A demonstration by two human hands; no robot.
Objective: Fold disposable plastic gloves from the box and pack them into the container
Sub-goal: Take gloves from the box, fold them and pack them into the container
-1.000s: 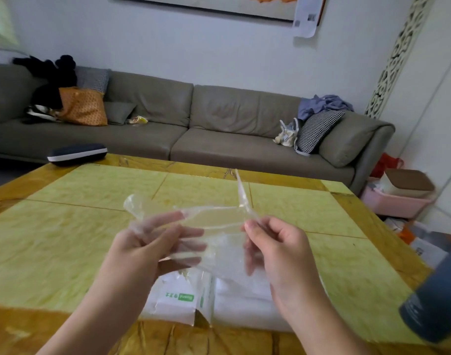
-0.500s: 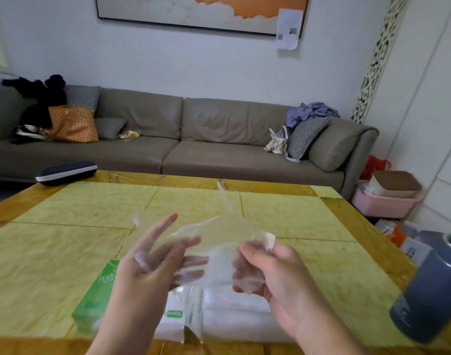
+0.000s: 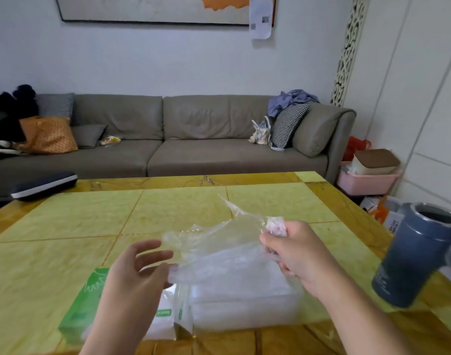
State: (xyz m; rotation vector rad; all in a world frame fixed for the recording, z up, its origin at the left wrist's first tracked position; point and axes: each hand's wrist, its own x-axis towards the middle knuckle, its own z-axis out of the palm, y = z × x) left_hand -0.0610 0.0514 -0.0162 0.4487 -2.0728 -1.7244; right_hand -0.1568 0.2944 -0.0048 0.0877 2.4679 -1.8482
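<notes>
Glove pulled out wide at frame centre
Right hand [image 3: 293, 254] now pinches the clear thin plastic glove [image 3: 219, 249]; left hand [image 3: 134, 275] has let go, fingers loose, so folding isn't started

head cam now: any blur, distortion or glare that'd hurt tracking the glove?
Head view: the clear plastic glove is low-contrast against the yellow table, its edges smeared; the left hand and right hand are slightly soft; wide-angle distortion tilts the open blue-grey canister at the right edge; lighting is soft and even, with no hard glare.
</notes>
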